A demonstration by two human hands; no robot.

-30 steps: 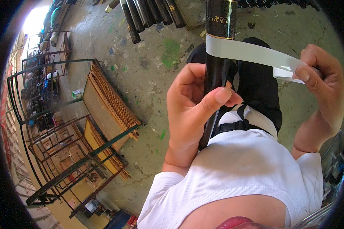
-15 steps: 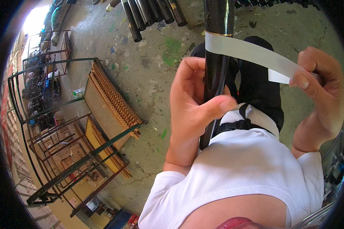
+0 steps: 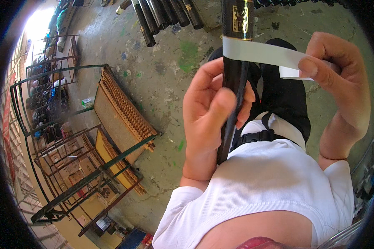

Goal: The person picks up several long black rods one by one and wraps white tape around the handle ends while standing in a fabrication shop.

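Black glossy rod with a gold label (image 3: 235, 62) sits in the left hand (image 3: 212, 120), grip closed around it, thumb across the front, so it stays upright and steady. Right hand (image 3: 340, 87) has its grip pinched on a white flat strip of tape (image 3: 264, 53), pulled taut sideways off the rod, probably to keep it smooth. Beyond that: more dark rods (image 3: 162, 14) on the stained concrete floor (image 3: 170, 83), and green metal racks (image 3: 70, 137) off left.
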